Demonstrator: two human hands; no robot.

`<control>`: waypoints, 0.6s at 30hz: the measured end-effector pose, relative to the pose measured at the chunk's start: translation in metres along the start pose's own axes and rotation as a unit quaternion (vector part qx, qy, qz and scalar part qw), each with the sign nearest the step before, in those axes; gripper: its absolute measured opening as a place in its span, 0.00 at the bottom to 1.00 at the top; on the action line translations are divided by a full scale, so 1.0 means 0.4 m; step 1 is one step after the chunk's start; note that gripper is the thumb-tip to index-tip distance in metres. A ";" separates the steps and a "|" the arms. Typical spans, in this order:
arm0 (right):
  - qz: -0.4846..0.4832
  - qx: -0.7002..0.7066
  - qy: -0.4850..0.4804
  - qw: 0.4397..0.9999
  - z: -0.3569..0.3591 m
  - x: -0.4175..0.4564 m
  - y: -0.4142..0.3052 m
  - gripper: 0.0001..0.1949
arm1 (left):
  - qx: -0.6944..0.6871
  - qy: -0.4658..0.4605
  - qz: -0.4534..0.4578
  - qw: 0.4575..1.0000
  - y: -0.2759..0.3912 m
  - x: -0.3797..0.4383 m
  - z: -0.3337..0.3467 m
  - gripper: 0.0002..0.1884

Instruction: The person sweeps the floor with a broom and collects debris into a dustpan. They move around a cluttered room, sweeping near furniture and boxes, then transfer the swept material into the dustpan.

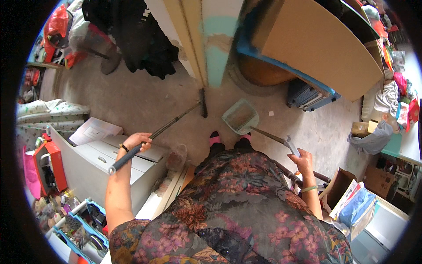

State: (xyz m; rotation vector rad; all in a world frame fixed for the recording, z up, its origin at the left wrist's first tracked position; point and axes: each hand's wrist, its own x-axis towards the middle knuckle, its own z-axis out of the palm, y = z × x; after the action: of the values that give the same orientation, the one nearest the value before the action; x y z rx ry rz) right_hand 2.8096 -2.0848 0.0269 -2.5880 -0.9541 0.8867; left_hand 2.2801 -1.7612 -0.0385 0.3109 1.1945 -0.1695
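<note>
My left hand (pixel 139 142) is closed around the grey grip of a long-handled broom (pixel 171 122). The broom's dark, narrow head (pixel 203 103) rests on the concrete floor, close to the foot of a wall corner. In my right hand (pixel 301 161) is the light grey handle end of a dustpan (pixel 241 115). The dustpan's pale green pan lies on the floor just ahead of my feet, and a toothed comb edge shows inside it. Whether the pan holds any dirt I cannot tell. A small white scrap (pixel 271 113) lies to the right of the pan.
A wall corner (pixel 214 62) juts out straight ahead. Large cardboard (pixel 323 46) overhangs a blue-edged stand at the right, with a blue slatted crate (pixel 311 95) beneath. A white drawer cabinet (pixel 138 171) stands at my left. Dark clothes (pixel 141 39) hang at the upper left.
</note>
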 end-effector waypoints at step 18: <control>-0.038 0.054 -0.053 0.996 0.054 0.025 -0.108 0.15 | -0.370 -0.130 0.011 0.920 -0.257 0.068 0.009 0.08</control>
State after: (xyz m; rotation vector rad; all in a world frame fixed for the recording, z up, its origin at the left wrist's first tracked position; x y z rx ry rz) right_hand 2.7803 -2.0452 0.0234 -2.4181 -0.9967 1.0334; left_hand 2.2634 -1.8585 -0.0779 -0.3565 0.9123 0.2598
